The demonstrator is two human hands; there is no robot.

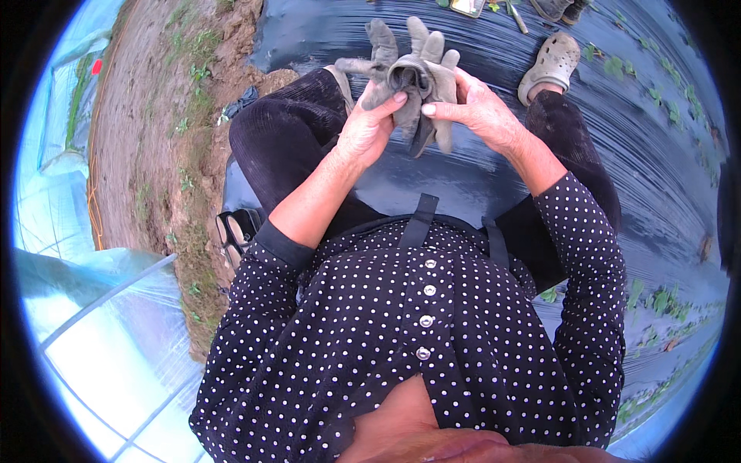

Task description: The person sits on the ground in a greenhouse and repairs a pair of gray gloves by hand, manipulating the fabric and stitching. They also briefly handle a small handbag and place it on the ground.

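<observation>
Hands [421, 116] gripping grey gloves [413, 73], palms hidden

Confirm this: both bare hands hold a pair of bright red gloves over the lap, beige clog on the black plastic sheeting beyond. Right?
Not quite. The head view shows the gloves are grey, not bright red. The rest stands: the left hand and right hand are bare and both grip them over the lap, and a beige clog sits on the black plastic sheeting beyond.
</observation>
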